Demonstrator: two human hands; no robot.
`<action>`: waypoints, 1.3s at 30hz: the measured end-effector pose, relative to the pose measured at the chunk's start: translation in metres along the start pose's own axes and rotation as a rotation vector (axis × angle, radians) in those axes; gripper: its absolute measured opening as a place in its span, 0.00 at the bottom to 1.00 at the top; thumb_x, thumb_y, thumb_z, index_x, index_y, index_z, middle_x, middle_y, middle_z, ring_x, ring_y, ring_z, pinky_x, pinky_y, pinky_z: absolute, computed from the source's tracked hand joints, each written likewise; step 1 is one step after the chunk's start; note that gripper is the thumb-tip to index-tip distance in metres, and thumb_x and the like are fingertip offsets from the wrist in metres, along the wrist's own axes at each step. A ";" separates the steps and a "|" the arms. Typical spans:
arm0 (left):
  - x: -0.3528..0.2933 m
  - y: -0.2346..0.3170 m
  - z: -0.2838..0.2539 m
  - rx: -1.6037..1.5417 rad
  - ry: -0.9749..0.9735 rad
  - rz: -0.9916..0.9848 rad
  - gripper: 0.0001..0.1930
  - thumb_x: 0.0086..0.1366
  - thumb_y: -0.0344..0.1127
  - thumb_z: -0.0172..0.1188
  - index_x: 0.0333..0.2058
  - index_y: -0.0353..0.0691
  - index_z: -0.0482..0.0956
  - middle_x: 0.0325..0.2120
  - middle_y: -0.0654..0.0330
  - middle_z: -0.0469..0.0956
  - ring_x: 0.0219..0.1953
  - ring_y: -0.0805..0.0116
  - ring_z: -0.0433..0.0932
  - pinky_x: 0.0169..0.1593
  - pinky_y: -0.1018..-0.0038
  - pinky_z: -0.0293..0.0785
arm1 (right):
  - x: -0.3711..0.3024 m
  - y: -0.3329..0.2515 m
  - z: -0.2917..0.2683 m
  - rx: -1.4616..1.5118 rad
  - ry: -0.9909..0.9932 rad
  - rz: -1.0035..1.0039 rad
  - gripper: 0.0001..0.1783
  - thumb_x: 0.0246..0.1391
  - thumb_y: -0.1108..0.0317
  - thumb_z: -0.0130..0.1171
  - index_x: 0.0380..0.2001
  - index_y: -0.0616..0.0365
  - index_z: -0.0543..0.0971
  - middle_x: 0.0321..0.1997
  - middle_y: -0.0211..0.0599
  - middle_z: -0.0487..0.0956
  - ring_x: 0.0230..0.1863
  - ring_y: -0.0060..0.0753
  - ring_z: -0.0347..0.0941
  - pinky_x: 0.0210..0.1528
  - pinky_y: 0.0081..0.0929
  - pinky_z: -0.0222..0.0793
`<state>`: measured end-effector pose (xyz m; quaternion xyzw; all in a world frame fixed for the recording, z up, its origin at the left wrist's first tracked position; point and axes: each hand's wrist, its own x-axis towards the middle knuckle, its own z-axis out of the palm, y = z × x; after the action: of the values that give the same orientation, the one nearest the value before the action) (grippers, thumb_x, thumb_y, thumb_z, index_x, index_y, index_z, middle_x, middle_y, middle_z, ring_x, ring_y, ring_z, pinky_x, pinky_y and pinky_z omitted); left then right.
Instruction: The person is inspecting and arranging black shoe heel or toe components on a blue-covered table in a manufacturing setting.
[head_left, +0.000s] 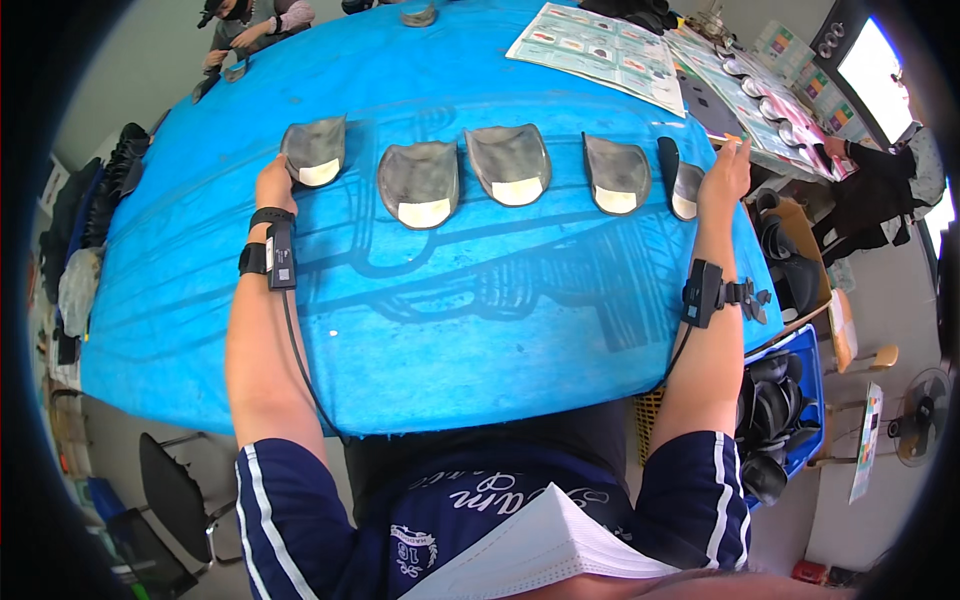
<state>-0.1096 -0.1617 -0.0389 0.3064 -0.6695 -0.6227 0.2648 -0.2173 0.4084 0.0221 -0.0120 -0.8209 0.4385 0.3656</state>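
Note:
Five dark grey, curved shell-like pieces, each a rounded cup, stand in a row across the blue table (450, 330); several bear a cream patch at the near end. My left hand (274, 186) is closed at the left edge of the leftmost grey piece (318, 150), its fingers partly hidden. Between the hands lie a second piece (418, 175), a third (508, 160) and a fourth (617, 175). My right hand (726, 178) is open, fingers stretched away from me, beside the rightmost piece (687, 190), which it partly covers. Something small and orange shows at its fingertips.
Printed sheets (600, 55) lie at the far right. A person (245, 35) handles a similar piece at the far left; another person (880, 180) stands at right. A blue crate (815, 400) of dark pieces stands low right, below a cardboard box (815, 250). A chair (175, 490) is low left.

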 end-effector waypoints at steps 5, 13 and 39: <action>-0.067 0.057 0.041 -0.528 -0.097 0.050 0.19 0.65 0.38 0.41 0.48 0.29 0.62 0.46 0.53 0.67 0.48 0.57 0.68 0.52 0.61 0.64 | -0.048 -0.065 0.010 0.576 -0.024 -0.157 0.31 0.59 0.56 0.37 0.60 0.63 0.49 0.63 0.48 0.50 0.64 0.41 0.46 0.63 0.32 0.39; -0.212 0.091 0.120 -0.681 -0.645 0.028 0.17 0.66 0.38 0.38 0.46 0.32 0.66 0.43 0.54 0.71 0.44 0.62 0.72 0.50 0.66 0.68 | -0.133 -0.133 0.019 1.483 -0.728 0.640 0.34 0.59 0.51 0.36 0.62 0.57 0.44 0.64 0.40 0.48 0.64 0.40 0.46 0.63 0.34 0.43; -0.276 0.083 0.124 -0.826 -1.001 -0.195 0.32 0.64 0.59 0.27 0.60 0.44 0.48 0.57 0.55 0.55 0.58 0.61 0.57 0.59 0.63 0.56 | -0.151 -0.152 0.004 1.505 -0.921 0.656 0.31 0.59 0.48 0.27 0.60 0.55 0.46 0.59 0.45 0.58 0.56 0.43 0.61 0.54 0.40 0.62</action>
<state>-0.0222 0.1294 0.0408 -0.0879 -0.3868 -0.9171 -0.0406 -0.0629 0.2609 0.0421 0.1714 -0.3414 0.8964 -0.2250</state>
